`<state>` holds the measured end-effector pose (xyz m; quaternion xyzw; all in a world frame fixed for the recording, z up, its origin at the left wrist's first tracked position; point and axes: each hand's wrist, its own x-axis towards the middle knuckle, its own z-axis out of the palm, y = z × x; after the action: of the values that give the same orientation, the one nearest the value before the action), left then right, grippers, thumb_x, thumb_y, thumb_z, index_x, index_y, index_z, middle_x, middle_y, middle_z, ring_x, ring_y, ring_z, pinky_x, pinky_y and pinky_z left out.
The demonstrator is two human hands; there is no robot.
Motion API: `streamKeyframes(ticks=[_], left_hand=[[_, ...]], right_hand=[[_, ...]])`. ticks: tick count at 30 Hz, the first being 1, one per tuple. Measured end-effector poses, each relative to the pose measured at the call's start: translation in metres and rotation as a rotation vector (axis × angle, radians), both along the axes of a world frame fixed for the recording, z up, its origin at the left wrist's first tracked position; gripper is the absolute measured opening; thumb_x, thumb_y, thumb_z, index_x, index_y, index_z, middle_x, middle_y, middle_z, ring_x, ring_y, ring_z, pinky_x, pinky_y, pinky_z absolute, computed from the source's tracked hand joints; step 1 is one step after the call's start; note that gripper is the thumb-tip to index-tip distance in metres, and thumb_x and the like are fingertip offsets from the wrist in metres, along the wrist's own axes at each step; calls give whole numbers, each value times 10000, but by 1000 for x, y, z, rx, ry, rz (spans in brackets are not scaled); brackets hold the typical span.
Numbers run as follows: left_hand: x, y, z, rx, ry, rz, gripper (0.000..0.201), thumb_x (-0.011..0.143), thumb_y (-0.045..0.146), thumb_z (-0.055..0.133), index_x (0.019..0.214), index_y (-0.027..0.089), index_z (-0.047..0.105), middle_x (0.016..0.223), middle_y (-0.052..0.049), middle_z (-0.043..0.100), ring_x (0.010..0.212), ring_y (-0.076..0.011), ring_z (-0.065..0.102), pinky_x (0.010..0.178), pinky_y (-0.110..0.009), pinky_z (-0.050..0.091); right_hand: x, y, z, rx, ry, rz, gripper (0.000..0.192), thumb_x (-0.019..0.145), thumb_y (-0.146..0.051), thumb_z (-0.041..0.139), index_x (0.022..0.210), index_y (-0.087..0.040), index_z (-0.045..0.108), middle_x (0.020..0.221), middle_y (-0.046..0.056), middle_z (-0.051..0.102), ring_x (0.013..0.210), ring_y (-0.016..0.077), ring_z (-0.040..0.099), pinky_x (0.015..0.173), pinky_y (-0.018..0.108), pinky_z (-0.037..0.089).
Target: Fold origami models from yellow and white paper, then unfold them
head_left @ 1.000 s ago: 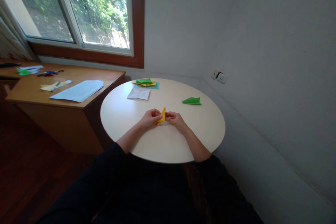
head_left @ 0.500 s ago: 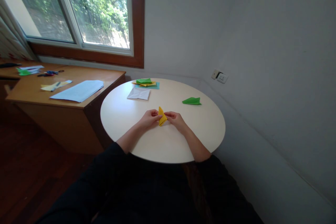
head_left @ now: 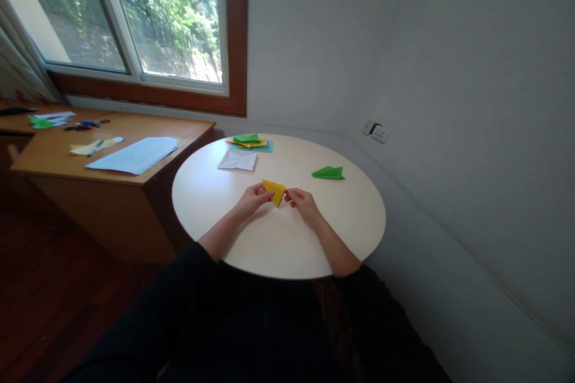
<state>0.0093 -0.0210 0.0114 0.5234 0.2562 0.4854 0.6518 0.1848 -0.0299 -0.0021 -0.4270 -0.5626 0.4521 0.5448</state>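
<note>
A small piece of folded yellow paper [head_left: 277,190], roughly a triangle with one point down, is held above the round white table [head_left: 278,245]. My left hand [head_left: 252,199] pinches its left side, thumb in front and fingers behind. At the paper's upper right corner are the curled fingertips of my right hand [head_left: 303,206], closed on that corner. Farther off to the right lies a folded green paper [head_left: 328,173]. A creased white paper sheet [head_left: 237,160] rests beyond my left hand.
Green, yellow and blue papers [head_left: 263,146] are stacked at the table's far edge. On the left, a wooden desk [head_left: 130,125] bears a pile of white sheets [head_left: 135,155], a yellow paper with a pen [head_left: 96,146] and scissors [head_left: 85,125]. A wall socket [head_left: 380,133] is at the right.
The folded yellow paper has turned from a narrow upright view to a broad triangle facing me. My left hand has shifted slightly up and left; my right fingers have moved to the upper right corner.
</note>
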Motion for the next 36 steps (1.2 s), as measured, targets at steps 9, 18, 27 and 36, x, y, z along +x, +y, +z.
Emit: streamKeyframes(ticks=[9,18,27,36], left_hand=[[0,-2,0,14,20,-10,339,577,217,745,879,109,637,926,-87,666,846,-183,604,853,-360,411],[-1,-4,3,-76,51,-30,340,595,254,732,892,115,642,903,-90,662,812,-180,608,809,-352,433],[-2,-6,2,-83,94,-187,329,666,325,685,929,129,656,968,-105,648,895,-195,581,781,-315,424],[-1,-4,-1,-82,68,-219,339,714,394,643,918,122,633,940,-109,643,809,-165,590,745,-294,430]], right_hand=[[-4,-4,3,-40,27,0,353,540,-382,739,809,-178,638,775,20,636,694,135,546,612,262,401],[-4,-4,2,-29,48,16,300,543,-355,740,769,-181,645,753,8,634,688,130,552,636,268,424],[-3,-5,4,-4,-17,-11,276,594,-383,691,767,-173,647,751,19,641,674,130,537,614,261,406],[-3,-3,4,3,-42,-34,297,610,-407,665,784,-166,660,702,17,637,653,136,528,585,260,388]])
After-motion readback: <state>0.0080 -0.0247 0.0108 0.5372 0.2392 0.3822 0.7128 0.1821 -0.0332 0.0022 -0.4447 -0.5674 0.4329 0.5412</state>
